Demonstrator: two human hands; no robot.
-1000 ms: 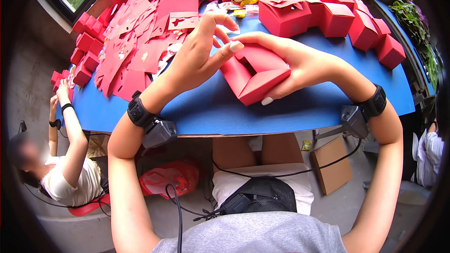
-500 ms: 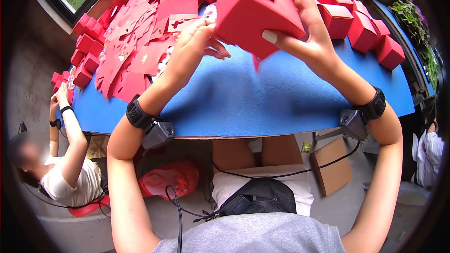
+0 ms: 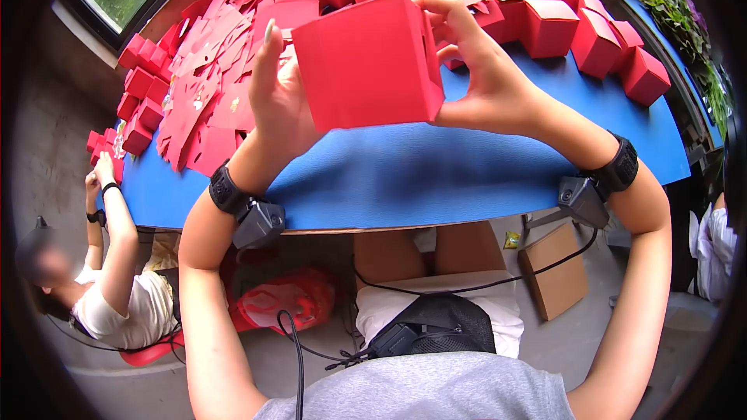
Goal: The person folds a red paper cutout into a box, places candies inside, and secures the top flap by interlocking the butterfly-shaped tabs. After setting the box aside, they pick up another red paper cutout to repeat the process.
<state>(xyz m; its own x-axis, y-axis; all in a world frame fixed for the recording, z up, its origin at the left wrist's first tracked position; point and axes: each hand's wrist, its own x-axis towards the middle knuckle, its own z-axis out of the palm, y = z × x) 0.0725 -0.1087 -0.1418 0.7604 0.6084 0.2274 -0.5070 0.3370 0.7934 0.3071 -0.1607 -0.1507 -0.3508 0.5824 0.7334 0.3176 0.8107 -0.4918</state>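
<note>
A folded red box (image 3: 366,66) is held up above the blue table (image 3: 373,175), with a broad flat face toward me. My right hand (image 3: 486,70) grips its right side, the thumb at the lower corner and the fingers at the upper edge. On the box's left side is my left hand (image 3: 284,97), its palm against or close to the box and its thumb raised apart. Part of that hand is hidden behind the box.
Flat red card pieces (image 3: 210,85) lie in a heap at the left. Assembled red boxes (image 3: 548,27) stand in rows at the back right. A co-worker (image 3: 117,288) sits at the far left near smaller red boxes (image 3: 140,82). Plants (image 3: 692,47) are at the far right.
The box has come down and left and turned so that a flat face shows. My left hand has moved left and up beside it, while my right hand keeps hold and has shifted lower.
</note>
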